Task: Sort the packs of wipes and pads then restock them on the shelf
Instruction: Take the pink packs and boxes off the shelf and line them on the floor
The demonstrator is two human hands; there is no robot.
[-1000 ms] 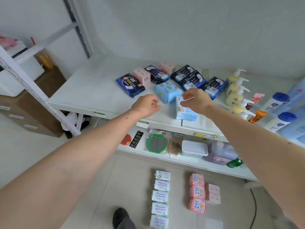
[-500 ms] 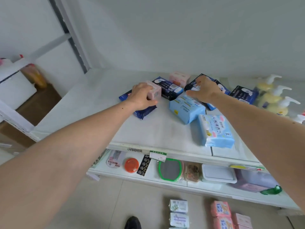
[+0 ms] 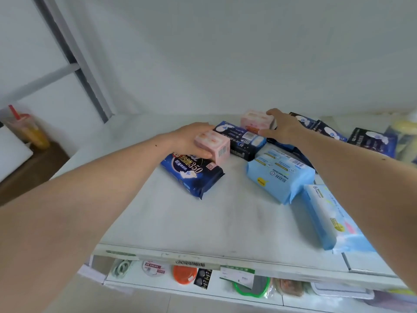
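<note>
Your shelf carries a light blue wipes pack at centre, with a dark blue pad pack at its nine o'clock. Your left hand grips a small pink pack above that dark pack; at one o'clock, your right hand spreads wide around a second pink pack.

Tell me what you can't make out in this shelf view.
Head view only:
- Light blue pack at right: partly behind the right forearm.
- Yellow bottles: blurred, cut by the right edge.
- Far pink pack: the right hand covers one end.
- Lower shelf items: front half hidden under the shelf.
</note>
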